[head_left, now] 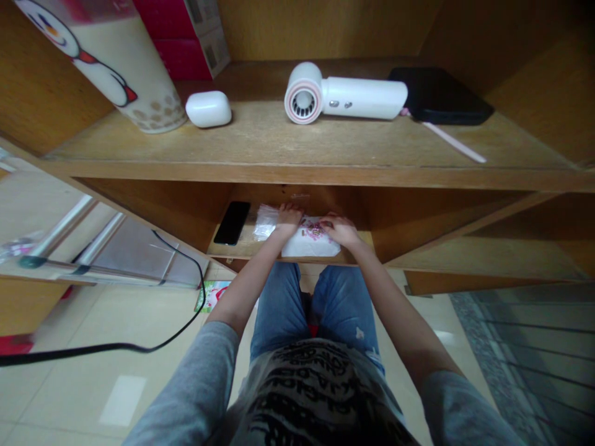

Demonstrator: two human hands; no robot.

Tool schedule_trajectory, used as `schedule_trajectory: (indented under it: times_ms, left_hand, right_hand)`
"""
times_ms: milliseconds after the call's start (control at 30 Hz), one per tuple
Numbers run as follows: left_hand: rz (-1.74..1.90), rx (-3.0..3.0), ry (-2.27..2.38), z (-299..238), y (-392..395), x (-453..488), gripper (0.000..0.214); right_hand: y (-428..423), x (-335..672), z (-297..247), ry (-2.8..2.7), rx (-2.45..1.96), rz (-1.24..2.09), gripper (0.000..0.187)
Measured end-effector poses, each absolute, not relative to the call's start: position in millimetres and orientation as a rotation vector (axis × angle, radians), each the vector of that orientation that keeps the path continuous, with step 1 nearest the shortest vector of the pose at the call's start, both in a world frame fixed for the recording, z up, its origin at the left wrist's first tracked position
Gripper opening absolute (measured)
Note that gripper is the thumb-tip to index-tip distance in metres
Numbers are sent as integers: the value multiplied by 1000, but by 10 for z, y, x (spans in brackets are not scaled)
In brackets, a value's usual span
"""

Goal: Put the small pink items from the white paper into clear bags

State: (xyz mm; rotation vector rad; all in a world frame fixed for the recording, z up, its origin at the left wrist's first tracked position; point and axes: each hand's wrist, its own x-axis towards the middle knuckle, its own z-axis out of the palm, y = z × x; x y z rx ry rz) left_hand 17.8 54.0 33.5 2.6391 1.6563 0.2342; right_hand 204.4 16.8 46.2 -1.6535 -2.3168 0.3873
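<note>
From the head camera, the person leans over a wooden shelf unit and reaches into its lower shelf (232, 249) with both arms. The left hand (288, 222) and the right hand (341, 230) are close together, and their fingers curl down in a narrow shape. Both hands are on a white plastic packet (310, 240) with a pink print on top, so the packet lies right under them. They seem to hold it, but the view is too small to tell how tight. A see-through plastic piece (266, 223) sticks out to the left of the left hand. A black phone (232, 223) lies a little farther left, near that plastic.

On the upper shelf (283, 139), farther away, a white hair dryer (344, 93) lies on its side. A white earbud case (208, 109) sits to its left, beside a tall cup with a penguin on it (121, 65). A black tablet (439, 96) lies to the right of the dryer, with a pale pink stick (453, 142) near it. Down on the left, a black cable (139, 344) runs over the tiled floor (88, 384).
</note>
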Motion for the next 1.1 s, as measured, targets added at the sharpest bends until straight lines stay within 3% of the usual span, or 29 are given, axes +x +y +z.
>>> schedule_trajectory:
  times_ms: [700,1100]
  left_hand:
    - [513,2594,1647,395,521,84,26]
    - [626,2568,1649,409,479,12,24]
  right_hand:
    - [-58,2226,400,-2402,-1687,508,20]
    - [-115,2275,121,-1709,-1534,820,19]
